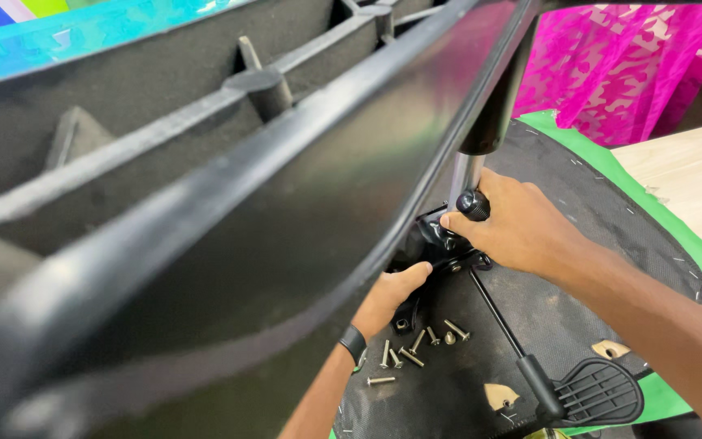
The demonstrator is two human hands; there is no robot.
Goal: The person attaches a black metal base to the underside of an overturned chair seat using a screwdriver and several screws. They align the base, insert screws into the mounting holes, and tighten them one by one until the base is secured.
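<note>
Looking down from head height, a black plastic chair base fills the near left of the view, its ribbed arms running diagonally up to the right and blocking much of the scene. Below it, the left hand, with a dark band at the wrist, reaches in under the base, thumb pointing toward a black metal mechanism; its fingers are hidden, so whether they are closed on anything cannot be told. Just right of that hand, a loose cluster of silver screws lies on the dark fabric underside of a chair seat. The right hand comes in from the lower right and is wrapped around the mechanism, thumb and forefinger pinching a small black round knob. A thin rod runs from the mechanism down to a black paddle lever near the bottom edge. A chrome and black column rises from the mechanism. Farther back, the seat rests on a green sheet over a pale wooden counter, with pink patterned cloth beyond.
</note>
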